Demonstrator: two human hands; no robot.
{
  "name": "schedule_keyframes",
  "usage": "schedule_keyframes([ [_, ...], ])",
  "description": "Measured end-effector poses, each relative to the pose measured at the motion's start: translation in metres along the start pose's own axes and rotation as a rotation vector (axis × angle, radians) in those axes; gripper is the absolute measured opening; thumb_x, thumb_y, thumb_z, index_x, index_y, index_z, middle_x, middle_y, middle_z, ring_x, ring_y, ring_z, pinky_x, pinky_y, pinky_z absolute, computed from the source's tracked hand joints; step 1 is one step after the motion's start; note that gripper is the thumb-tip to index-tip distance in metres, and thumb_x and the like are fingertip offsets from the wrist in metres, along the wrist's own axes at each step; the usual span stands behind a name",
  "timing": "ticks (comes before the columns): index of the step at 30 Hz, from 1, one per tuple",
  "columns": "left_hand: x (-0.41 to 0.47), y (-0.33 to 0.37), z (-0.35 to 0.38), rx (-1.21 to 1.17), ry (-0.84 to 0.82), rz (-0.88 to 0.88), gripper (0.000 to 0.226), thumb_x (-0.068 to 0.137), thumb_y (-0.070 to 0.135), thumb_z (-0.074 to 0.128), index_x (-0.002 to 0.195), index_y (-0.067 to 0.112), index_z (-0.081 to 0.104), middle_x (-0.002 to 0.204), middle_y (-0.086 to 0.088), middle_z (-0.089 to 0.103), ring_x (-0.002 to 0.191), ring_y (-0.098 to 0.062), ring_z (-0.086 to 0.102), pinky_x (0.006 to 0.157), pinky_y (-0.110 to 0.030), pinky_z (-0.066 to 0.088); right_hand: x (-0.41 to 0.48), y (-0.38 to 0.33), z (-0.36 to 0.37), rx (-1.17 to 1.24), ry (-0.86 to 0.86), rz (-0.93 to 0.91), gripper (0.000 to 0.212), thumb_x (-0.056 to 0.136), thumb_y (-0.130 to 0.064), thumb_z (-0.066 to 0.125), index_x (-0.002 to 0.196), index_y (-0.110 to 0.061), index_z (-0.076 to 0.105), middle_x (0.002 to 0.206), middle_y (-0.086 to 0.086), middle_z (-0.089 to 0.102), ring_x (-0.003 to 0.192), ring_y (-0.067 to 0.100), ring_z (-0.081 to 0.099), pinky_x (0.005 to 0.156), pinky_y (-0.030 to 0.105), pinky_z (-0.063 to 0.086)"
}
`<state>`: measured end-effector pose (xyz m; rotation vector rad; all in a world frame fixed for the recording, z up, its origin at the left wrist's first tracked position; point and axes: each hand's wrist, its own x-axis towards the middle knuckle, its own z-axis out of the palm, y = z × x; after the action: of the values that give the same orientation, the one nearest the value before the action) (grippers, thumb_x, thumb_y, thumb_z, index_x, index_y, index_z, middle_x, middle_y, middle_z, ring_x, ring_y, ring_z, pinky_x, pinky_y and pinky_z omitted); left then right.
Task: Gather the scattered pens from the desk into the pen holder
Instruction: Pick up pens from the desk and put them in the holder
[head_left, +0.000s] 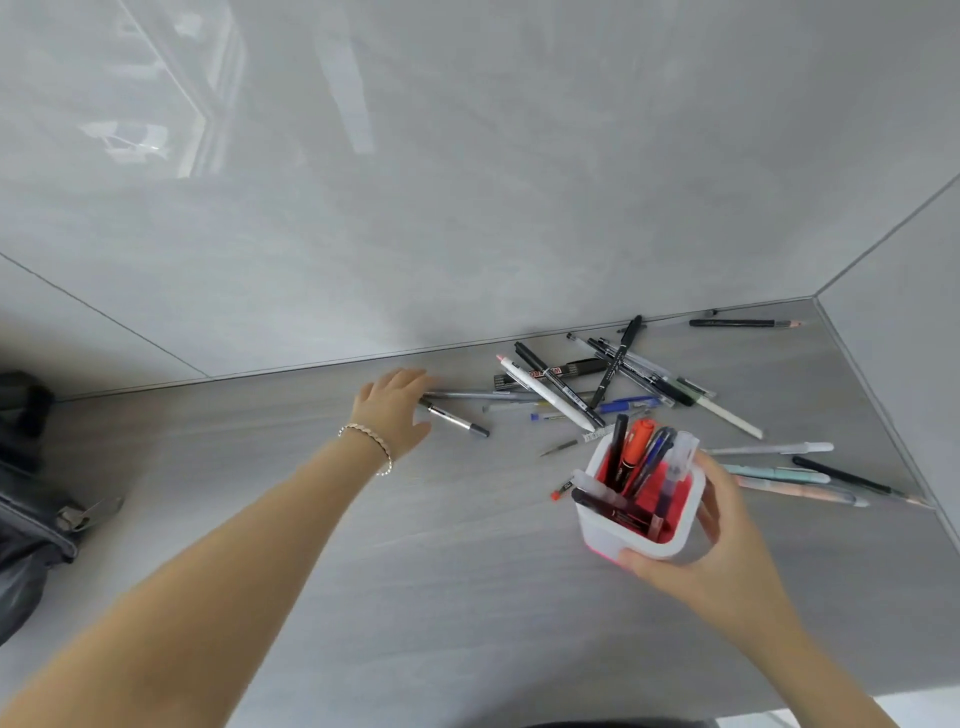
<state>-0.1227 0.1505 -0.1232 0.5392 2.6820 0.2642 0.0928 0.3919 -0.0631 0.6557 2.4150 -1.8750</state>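
Observation:
A white pen holder (618, 532) with a red inside stands on the grey desk (415, 545), with several pens and an orange marker (636, 449) upright in it. My right hand (722, 551) grips its near right side. My left hand (395, 410) reaches far across the desk, fingers spread, touching the end of a silver pen (457, 418) and a grey pen (483, 396). A heap of scattered pens (597, 387) lies against the back wall. More pens (789, 475) lie to the right of the holder.
A black bag (26, 499) with a metal clasp sits at the desk's left edge. Glossy grey walls close the desk at the back and on the right. A lone dark pencil (737, 323) lies in the far right corner.

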Motion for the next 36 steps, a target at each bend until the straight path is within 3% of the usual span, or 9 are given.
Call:
schedule_keyframes([
  [5, 0.008, 0.002, 0.019, 0.106, 0.016, 0.044, 0.038, 0.086, 0.021, 0.057, 0.122, 0.016, 0.050, 0.126, -0.010, 0.050, 0.120, -0.032, 0.041, 0.099, -0.040, 0.033, -0.003, 0.004, -0.002, 0.027, 0.012, 0.049, 0.092, 0.046, -0.011, 0.089, 0.116, -0.048, 0.042, 0.112, -0.036, 0.055, 0.104, -0.013, 0.053, 0.082, 0.015, 0.042],
  [8, -0.007, 0.003, 0.029, 0.322, 0.081, 0.221, 0.040, 0.055, 0.026, 0.085, 0.082, 0.008, 0.061, 0.082, -0.012, 0.064, 0.077, -0.029, 0.063, 0.060, -0.029, 0.052, -0.005, 0.003, 0.001, 0.030, 0.010, 0.068, 0.089, 0.049, 0.001, 0.087, 0.107, -0.050, 0.043, 0.103, -0.045, 0.054, 0.098, -0.019, 0.052, 0.078, 0.015, 0.041],
  [10, -0.023, 0.004, 0.033, 0.378, 0.041, 0.224, 0.046, 0.035, 0.027, 0.091, 0.063, 0.011, 0.059, 0.061, -0.006, 0.062, 0.052, -0.023, 0.062, 0.039, -0.021, 0.045, -0.007, 0.001, 0.002, 0.021, -0.002, 0.075, 0.087, 0.050, 0.003, 0.085, 0.103, -0.051, 0.043, 0.098, -0.048, 0.054, 0.095, -0.022, 0.052, 0.073, 0.013, 0.041],
  [15, -0.081, 0.009, 0.031, -0.072, -0.059, -0.012, 0.011, 0.095, 0.016, 0.040, 0.097, 0.006, 0.045, 0.080, -0.011, 0.058, 0.075, -0.034, 0.058, 0.062, -0.039, 0.042, -0.010, -0.003, 0.003, 0.000, -0.028, 0.081, 0.085, 0.051, 0.003, 0.085, 0.098, -0.054, 0.042, 0.092, -0.052, 0.053, 0.090, -0.026, 0.051, 0.066, 0.011, 0.044],
  [21, -0.144, 0.018, -0.035, -0.611, 0.018, 0.001, 0.022, 0.096, 0.024, 0.037, 0.110, 0.040, 0.042, 0.063, 0.008, 0.045, 0.052, -0.002, 0.046, 0.051, -0.010, 0.036, -0.016, -0.006, 0.007, -0.063, -0.094, 0.077, 0.086, 0.051, -0.002, 0.086, 0.104, -0.053, 0.041, 0.105, -0.027, 0.060, 0.095, -0.024, 0.050, 0.074, 0.011, 0.041],
  [27, -0.172, 0.053, -0.092, -0.529, -0.148, 0.011, 0.024, 0.092, 0.022, 0.049, 0.111, 0.034, 0.059, 0.064, 0.005, 0.052, 0.045, 0.003, 0.050, 0.046, -0.006, 0.036, -0.012, -0.017, 0.021, -0.132, -0.193, 0.016, 0.074, 0.053, -0.002, 0.084, 0.097, -0.048, 0.047, 0.099, -0.024, 0.063, 0.091, -0.020, 0.053, 0.067, -0.003, 0.042],
  [32, -0.163, 0.085, -0.091, -0.230, -0.218, 0.119, 0.019, 0.088, 0.028, 0.052, 0.090, 0.017, 0.067, 0.087, -0.009, 0.063, 0.072, -0.017, 0.057, 0.071, -0.028, 0.046, -0.020, -0.031, 0.032, -0.138, -0.242, -0.064, 0.069, 0.052, -0.009, 0.085, 0.105, -0.039, 0.052, 0.101, -0.007, 0.061, 0.095, 0.001, 0.057, 0.078, 0.018, 0.052],
  [34, -0.157, 0.103, -0.077, -0.208, -0.141, 0.137, 0.020, 0.086, 0.027, 0.055, 0.079, 0.011, 0.065, 0.083, -0.008, 0.056, 0.073, -0.020, 0.050, 0.069, -0.030, 0.043, -0.026, -0.033, 0.036, -0.164, -0.300, -0.096, 0.072, 0.054, -0.012, 0.084, 0.104, -0.050, 0.050, 0.105, -0.024, 0.059, 0.099, -0.009, 0.054, 0.084, 0.012, 0.049],
  [36, -0.155, 0.119, -0.063, -0.265, -0.006, 0.117, 0.011, 0.080, 0.023, 0.062, 0.079, 0.013, 0.065, 0.077, 0.004, 0.046, 0.074, -0.017, 0.050, 0.062, -0.023, 0.040, -0.031, -0.027, 0.039, -0.196, -0.317, -0.081, 0.086, 0.054, -0.021, 0.085, 0.119, -0.051, 0.037, 0.123, -0.023, 0.049, 0.114, -0.007, 0.047, 0.099, 0.027, 0.046],
])
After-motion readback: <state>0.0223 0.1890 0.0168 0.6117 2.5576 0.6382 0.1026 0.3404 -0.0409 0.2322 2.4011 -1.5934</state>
